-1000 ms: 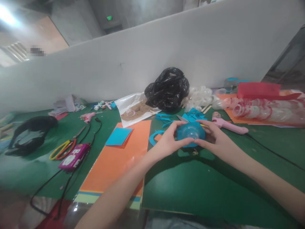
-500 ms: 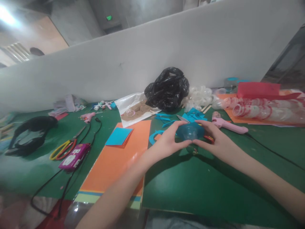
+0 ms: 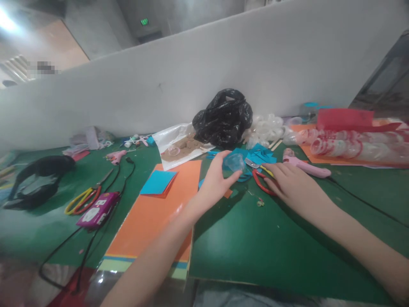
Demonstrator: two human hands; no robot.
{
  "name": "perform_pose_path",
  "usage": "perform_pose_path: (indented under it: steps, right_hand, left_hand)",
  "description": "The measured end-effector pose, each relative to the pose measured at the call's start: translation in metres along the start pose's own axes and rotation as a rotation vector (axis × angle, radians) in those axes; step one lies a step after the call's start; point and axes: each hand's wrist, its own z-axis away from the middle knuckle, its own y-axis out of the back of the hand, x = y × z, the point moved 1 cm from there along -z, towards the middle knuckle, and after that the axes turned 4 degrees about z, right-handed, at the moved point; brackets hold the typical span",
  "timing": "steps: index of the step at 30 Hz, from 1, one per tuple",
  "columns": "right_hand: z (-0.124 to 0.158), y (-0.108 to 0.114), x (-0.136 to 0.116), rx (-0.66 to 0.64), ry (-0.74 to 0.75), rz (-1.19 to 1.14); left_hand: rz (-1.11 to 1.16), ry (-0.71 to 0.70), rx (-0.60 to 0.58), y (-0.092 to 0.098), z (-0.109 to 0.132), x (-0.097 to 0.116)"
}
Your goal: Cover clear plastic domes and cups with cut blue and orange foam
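Observation:
My left hand (image 3: 214, 183) pinches a small clear plastic dome (image 3: 234, 162) with blue paper under it, lifted just above the green table (image 3: 255, 251). My right hand (image 3: 292, 185) rests on the table to the right, its fingers touching the red and yellow handles of a pair of scissors (image 3: 260, 177). Whether those fingers grip the handles is unclear. Blue paper scraps (image 3: 260, 154) lie just behind the scissors.
A pink glue gun (image 3: 303, 166) lies right of my right hand, its black cord running off right. Orange card (image 3: 159, 213) with a blue square (image 3: 157, 182) lies left. Behind are a black bag (image 3: 223, 117), clear cups (image 3: 348, 147), second scissors (image 3: 83, 198) and a purple device (image 3: 96, 211).
My right hand let go of the dome and dropped onto the scissors. My left hand kept the dome and carried it a little left and up.

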Motion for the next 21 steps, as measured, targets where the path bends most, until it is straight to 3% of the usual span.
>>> perform_pose_path:
  steps: [6, 21]
  right_hand:
    - [-0.003, 0.003, -0.002, -0.106, 0.031, 0.388]
    - [-0.034, -0.004, -0.001, -0.241, -0.086, 0.432]
  left_hand:
    - [-0.016, 0.010, 0.067, 0.001, -0.003, -0.007]
    - [0.043, 0.073, 0.140, 0.007, -0.008, -0.012]
